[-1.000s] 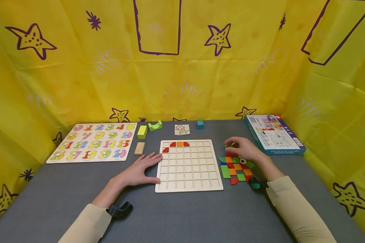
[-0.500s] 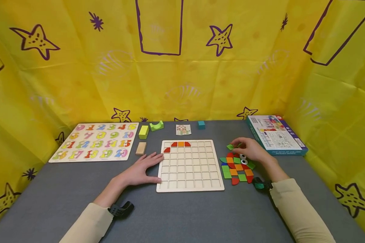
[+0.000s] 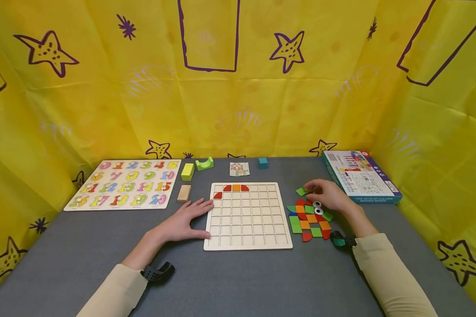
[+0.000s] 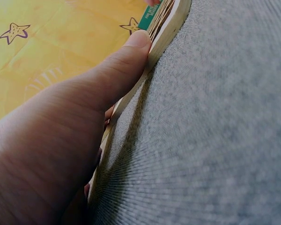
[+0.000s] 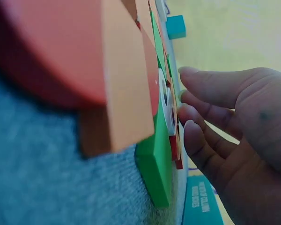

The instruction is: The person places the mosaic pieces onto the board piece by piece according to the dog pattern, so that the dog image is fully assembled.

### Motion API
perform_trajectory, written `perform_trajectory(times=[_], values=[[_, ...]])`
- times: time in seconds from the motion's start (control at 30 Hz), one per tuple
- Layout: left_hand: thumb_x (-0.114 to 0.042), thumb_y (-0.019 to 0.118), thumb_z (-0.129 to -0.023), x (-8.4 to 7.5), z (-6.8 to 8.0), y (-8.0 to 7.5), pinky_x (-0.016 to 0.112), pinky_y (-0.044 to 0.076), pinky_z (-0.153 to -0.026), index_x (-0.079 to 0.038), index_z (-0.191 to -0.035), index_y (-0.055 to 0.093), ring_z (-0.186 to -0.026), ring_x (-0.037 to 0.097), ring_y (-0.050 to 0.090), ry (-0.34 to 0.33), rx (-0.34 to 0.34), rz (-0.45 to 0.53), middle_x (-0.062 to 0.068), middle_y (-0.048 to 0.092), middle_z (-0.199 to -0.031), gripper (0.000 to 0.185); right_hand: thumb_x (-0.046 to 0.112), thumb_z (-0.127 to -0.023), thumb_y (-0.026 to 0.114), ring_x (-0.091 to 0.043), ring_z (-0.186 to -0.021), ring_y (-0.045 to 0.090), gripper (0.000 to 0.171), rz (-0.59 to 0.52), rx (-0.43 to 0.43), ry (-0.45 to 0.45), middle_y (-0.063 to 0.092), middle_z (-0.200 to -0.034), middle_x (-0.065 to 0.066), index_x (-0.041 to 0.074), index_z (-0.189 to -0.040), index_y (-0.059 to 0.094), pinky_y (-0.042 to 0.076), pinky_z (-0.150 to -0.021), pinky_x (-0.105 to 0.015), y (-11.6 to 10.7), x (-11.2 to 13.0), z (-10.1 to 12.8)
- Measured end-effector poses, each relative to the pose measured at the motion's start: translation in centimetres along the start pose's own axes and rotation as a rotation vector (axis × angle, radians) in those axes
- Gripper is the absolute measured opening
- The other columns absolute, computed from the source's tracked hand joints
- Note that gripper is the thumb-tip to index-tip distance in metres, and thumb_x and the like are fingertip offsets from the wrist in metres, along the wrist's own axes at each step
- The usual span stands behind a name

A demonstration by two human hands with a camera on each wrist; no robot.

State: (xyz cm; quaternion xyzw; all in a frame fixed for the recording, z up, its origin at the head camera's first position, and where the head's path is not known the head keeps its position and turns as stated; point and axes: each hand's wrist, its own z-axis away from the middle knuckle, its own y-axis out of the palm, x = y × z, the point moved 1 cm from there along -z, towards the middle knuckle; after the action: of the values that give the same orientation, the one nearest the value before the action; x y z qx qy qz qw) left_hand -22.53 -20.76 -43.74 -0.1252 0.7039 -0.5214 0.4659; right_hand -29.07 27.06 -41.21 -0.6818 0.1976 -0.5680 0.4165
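My head view is bright, evenly lit, softly shadowed, edges bowed; both my wrist views blur close up.

Grid board: pale unfinished wood, matt, layered edge visible in the left wrist view. Loose tiles: wood, painted faces in a smooth satin coat, raw sides. Table cover: grey cloth, ribbed weave, matt. Backdrop: thin yellow plastic sheet, creased, slight sheen. Box: printed cardboard, semi-gloss. Number puzzle: painted wood.
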Motion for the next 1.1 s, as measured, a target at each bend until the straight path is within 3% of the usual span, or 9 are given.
perform_trajectory(times=[0.63, 1.1], values=[[-0.063, 0.074, -0.083, -0.2, 0.0, -0.2, 0.058, 0.005, -0.120, -0.014, -0.157, 0.039, -0.152, 0.031, 0.017, 0.002, 0.002, -0.002, 0.001, 0.033, -0.162, 0.095, 0.009, -0.095, 0.072, -0.024, -0.088, 0.058, 0.027, 0.036, -0.010, -0.086, 0.066, -0.111, -0.012, 0.001, -0.121, 0.069, 0.050, -0.080, -0.040, 0.3, 0.2, -0.2], [-0.061, 0.074, -0.084, 0.0, 0.0, -0.1, 0.058, 0.005, -0.120, -0.013, -0.157, 0.039, -0.152, 0.032, 0.017, 0.013, -0.005, -0.004, 0.001, 0.033, -0.162, 0.095, 0.010, -0.093, 0.074, -0.023, -0.092, 0.058, 0.022, 0.001, 0.137, -0.115, 0.069, -0.109, -0.007, 0.005, -0.114, 0.073, 0.051, -0.086, -0.041, 0.5, 1.6, 0.2]])
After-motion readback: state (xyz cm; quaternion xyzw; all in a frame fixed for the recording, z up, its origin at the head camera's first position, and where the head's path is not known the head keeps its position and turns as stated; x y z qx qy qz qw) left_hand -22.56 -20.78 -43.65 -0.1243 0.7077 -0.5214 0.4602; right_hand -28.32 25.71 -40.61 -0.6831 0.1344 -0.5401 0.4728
